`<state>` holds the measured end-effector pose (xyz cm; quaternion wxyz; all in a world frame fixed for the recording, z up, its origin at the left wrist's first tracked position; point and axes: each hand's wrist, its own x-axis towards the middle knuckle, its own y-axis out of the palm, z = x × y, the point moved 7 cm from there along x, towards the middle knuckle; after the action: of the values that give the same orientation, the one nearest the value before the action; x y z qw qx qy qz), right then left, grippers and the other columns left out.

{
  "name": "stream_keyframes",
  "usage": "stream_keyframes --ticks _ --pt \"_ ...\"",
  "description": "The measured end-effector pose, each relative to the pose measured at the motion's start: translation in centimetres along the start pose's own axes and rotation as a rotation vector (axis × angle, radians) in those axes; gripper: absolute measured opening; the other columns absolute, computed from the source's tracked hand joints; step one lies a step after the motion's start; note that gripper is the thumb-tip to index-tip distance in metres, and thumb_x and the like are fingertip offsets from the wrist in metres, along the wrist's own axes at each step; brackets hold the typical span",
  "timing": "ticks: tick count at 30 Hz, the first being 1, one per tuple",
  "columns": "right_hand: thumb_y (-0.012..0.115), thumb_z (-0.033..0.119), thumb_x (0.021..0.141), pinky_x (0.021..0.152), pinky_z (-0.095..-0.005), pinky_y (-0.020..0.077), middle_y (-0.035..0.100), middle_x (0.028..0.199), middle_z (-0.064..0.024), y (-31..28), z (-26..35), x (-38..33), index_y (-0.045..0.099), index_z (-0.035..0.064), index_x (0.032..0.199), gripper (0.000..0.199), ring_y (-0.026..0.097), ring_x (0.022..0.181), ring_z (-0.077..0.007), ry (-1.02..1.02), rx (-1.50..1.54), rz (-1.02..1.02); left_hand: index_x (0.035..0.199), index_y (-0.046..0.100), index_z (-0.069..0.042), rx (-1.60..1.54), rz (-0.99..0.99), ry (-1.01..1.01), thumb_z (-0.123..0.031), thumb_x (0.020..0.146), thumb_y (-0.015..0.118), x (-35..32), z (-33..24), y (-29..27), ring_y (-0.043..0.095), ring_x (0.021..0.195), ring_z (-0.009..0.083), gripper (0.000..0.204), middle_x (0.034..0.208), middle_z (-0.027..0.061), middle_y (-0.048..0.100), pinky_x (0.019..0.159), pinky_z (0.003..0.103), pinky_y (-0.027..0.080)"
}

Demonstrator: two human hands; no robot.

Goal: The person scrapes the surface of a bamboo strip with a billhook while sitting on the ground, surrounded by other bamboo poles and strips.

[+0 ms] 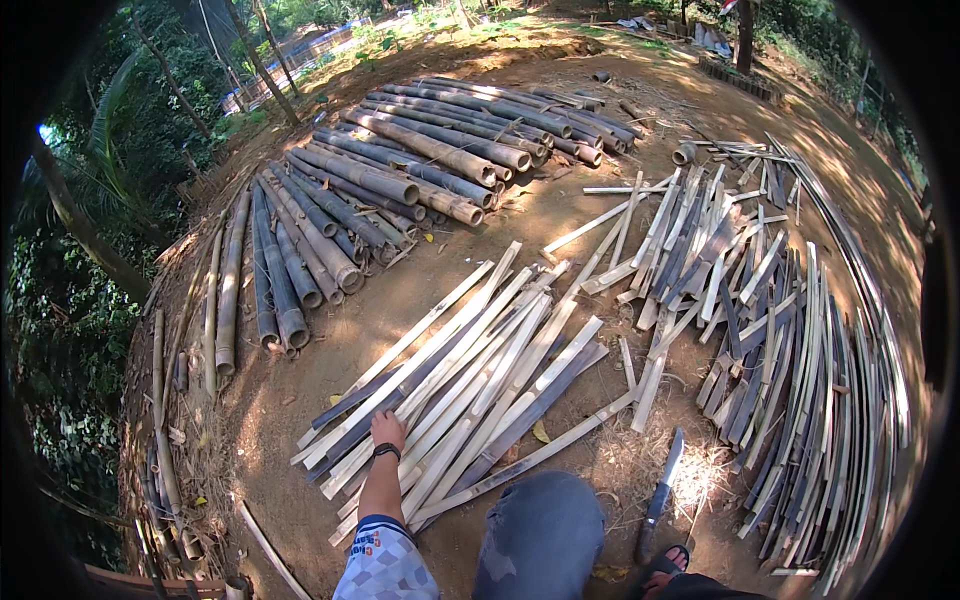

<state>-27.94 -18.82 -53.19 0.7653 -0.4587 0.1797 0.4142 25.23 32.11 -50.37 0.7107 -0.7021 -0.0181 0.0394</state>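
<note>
My left hand (388, 429), a dark band at its wrist, rests on the near left part of a pile of split bamboo strips (530, 345). Its fingers are bent down and closed on a dark-skinned bamboo strip (352, 440). The strips lie roughly lengthwise, fanned a little, some with the pale inner side up and some with the dark skin up. My right hand is out of sight. A long machete (663, 490) lies on the ground right of my bent knee (550, 540), its dark handle toward my sandalled foot (672, 563).
Whole bamboo poles (430, 150) lie stacked at the far left and centre. A heap of split pieces (720, 250) and long thin strips (850, 400) spreads along the right. Pale shavings (700, 480) litter the ground by the blade. Trees and undergrowth (70, 300) border the left.
</note>
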Motion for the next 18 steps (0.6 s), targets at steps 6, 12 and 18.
stream_keyframes --ticks 6,12,18 --pt "0.062 0.038 0.081 0.08 -0.0397 0.0476 0.064 0.093 -0.0067 -1.7 -1.0 1.2 0.065 0.0174 0.097 0.027 0.061 0.085 -0.0276 0.0 0.031 0.002 0.096 0.051 -0.004 0.064 -0.165 0.16 -0.031 0.084 0.063 0.1 0.1 -5.2 0.054 0.095 0.03 0.032 0.099 0.0141 0.049 0.078 0.043 0.045" --pt "0.062 0.038 0.08 0.079 -0.0394 0.048 0.065 0.091 -0.006 -2.4 -2.0 1.7 0.065 0.0167 0.096 0.027 0.062 0.084 -0.0273 0.032 0.084 -0.025 0.107 0.052 -0.004 0.039 -0.442 0.344 -0.02 0.075 0.069 -4.5 -2.8 -19.1 0.053 0.089 0.0321 0.039 0.096 0.0146 0.05 0.073 0.04 0.042" --pt "0.063 0.037 0.08 0.078 -0.0391 0.0484 0.065 0.089 -0.0053 -4.4 -3.6 1.9 0.065 0.0159 0.095 0.026 0.062 0.083 -0.027 0.058 0.233 -0.008 0.107 0.052 0.0 -0.116 -0.611 0.395 -0.018 0.073 0.069 -15.5 -4.7 -29.5 0.053 0.086 0.0366 0.042 0.095 0.0185 0.052 0.071 0.043 0.043"
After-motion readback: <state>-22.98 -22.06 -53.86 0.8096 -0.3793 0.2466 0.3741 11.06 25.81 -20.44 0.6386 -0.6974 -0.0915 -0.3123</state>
